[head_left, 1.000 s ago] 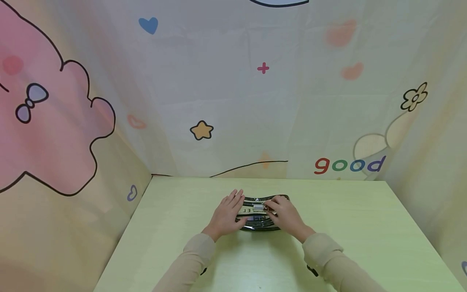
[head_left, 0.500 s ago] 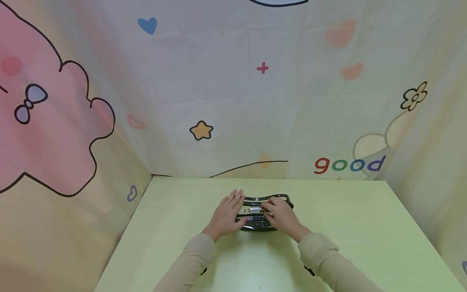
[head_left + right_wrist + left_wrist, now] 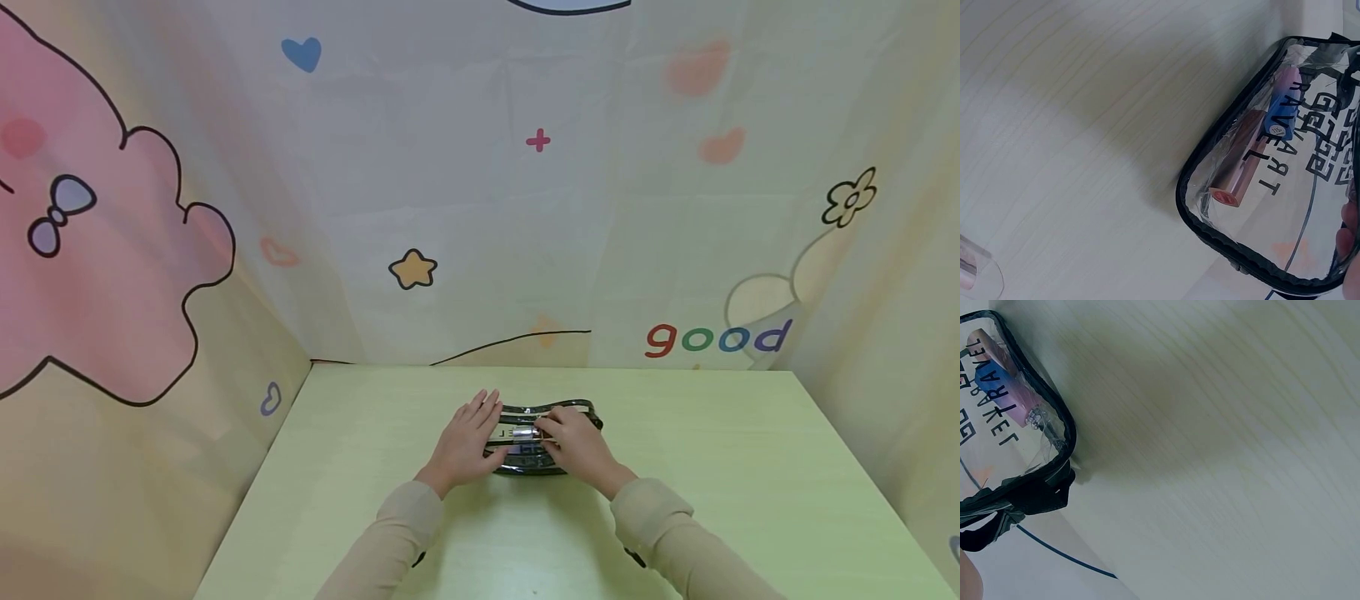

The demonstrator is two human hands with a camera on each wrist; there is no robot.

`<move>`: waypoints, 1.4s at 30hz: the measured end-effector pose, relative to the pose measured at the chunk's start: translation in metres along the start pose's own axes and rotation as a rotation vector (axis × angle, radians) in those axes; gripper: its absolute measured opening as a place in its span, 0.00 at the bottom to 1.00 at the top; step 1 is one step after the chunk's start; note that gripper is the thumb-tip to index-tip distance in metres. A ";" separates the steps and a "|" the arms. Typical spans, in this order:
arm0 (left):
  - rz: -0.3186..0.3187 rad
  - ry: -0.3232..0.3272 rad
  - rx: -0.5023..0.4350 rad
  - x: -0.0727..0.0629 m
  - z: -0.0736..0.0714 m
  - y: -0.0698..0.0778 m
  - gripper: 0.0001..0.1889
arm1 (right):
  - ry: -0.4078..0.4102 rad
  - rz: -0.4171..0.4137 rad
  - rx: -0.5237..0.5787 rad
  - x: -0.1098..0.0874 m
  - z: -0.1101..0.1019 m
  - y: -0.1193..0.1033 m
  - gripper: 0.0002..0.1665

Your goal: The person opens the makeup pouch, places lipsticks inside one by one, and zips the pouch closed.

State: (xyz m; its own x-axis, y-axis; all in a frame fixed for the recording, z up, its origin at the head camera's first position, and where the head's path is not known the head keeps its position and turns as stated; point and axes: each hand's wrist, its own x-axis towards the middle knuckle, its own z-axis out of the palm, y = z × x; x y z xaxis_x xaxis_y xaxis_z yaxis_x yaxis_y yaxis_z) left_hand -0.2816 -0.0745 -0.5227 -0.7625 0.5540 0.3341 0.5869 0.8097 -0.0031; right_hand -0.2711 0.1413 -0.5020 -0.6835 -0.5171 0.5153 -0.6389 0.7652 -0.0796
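Observation:
A clear zip pouch [image 3: 525,458] with black trim lies on the table; the right wrist view shows TRAVEL lettering on it. My left hand [image 3: 467,442] lies over its left end with fingers extended. Above the pouch's middle, my right hand [image 3: 581,442] pinches a small shiny silver tube [image 3: 522,433] with a reddish end; the fingers hide part of it. Through the plastic, the right wrist view shows a rose-gold tube [image 3: 1239,159] beside a blue-and-pink tube [image 3: 1284,103]. Whether the held tube is inside the pouch I cannot tell.
Both hands are over the pale wooden table [image 3: 712,483]. A printed cloth [image 3: 480,208] with hearts, a star and the word good hangs behind it and at the sides. A clear item with a pinkish part [image 3: 975,269] shows at the right wrist view's lower left edge.
My right hand has shifted slightly left with the silver tube, uncovering more of the pouch's right end. The left hand has stayed in place.

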 end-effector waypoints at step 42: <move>-0.017 -0.024 0.008 -0.001 -0.004 0.003 0.35 | -0.016 -0.011 0.041 -0.002 0.002 0.001 0.06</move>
State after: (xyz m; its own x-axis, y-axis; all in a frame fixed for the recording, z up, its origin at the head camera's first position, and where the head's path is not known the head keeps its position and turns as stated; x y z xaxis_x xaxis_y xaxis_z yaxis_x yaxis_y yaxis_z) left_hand -0.2778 -0.0736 -0.5195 -0.7790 0.5442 0.3114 0.5713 0.8207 -0.0051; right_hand -0.2710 0.1426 -0.5046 -0.6817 -0.5313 0.5029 -0.6600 0.7432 -0.1095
